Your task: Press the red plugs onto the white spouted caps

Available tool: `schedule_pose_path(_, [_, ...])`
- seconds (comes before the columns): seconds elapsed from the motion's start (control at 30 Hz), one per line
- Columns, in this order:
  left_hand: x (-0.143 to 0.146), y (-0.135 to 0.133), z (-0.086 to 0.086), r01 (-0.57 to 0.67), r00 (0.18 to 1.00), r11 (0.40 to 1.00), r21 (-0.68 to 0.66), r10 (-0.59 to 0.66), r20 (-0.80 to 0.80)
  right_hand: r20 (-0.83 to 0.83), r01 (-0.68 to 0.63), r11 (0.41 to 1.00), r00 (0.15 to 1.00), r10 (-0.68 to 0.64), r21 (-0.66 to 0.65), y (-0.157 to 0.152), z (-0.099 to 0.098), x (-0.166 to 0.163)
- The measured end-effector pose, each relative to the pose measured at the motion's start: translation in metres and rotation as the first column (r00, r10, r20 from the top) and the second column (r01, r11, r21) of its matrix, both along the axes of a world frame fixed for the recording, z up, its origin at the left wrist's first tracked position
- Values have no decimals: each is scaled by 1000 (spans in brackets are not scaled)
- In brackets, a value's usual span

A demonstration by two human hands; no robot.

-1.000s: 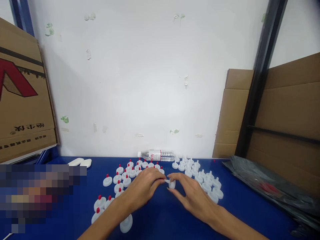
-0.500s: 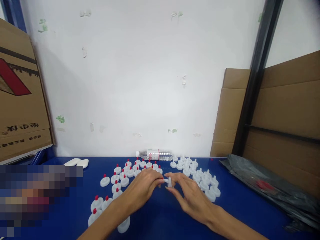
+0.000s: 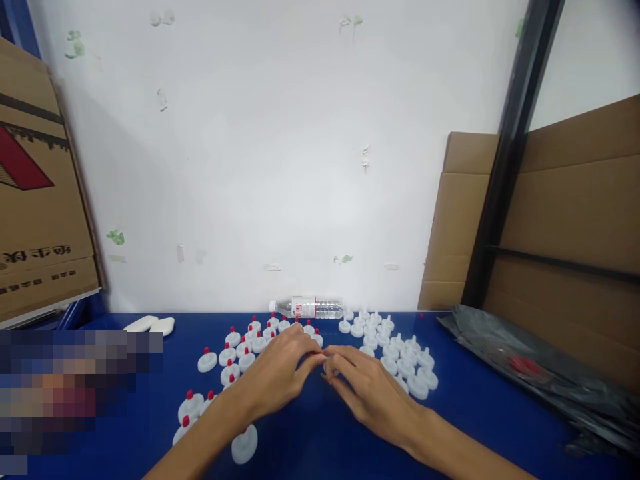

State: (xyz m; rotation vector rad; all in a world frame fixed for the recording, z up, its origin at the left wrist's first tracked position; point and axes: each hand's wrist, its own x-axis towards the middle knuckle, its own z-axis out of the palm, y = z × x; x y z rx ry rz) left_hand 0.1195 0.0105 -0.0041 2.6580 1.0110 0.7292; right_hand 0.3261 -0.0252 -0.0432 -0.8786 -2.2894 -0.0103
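Observation:
My left hand [image 3: 290, 358] and my right hand [image 3: 367, 383] meet fingertip to fingertip above the blue table. Pinched in the right fingers is a white nozzle cap [image 3: 329, 365], mostly hidden by them. The left thumb and forefinger are closed at its nozzle end, on a small red tip that the fingers now cover. Around my left forearm stand several white nozzle caps with red tips [image 3: 207, 361]. Beyond my right hand is a cluster of white nozzle caps without red tips [image 3: 406, 363].
A clear water bottle [image 3: 313, 307] lies against the wall. Two white objects [image 3: 150, 325] lie at the back left. Dark plastic sheeting [image 3: 520, 367] covers the right side near cardboard [image 3: 570, 220]. A printed cardboard box [image 3: 45, 200] stands left.
My hands have drawn closer together, and the right fingers have curled over the nozzle cap, which showed plainly before. The view has shifted slightly.

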Motion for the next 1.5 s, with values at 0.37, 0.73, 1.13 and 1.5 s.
schedule_pose_path(0.37, [-25,9,8,-139,960,988,-73,117,-255,127,259,966,958,-256,-11,15,-11,17])
schedule_pose_path(0.73, [-22,9,0,-197,932,967,-159,135,-335,170,383,923,911,-375,-16,13,-13,15])
schedule_pose_path(1.13, [-19,10,-4,-177,949,980,-92,145,-279,271,474,866,822,-501,161,15,-9,18])
schedule_pose_path(1.5, [-18,13,-1,-155,949,987,43,161,-270,353,572,819,756,-551,55,32,-12,37])
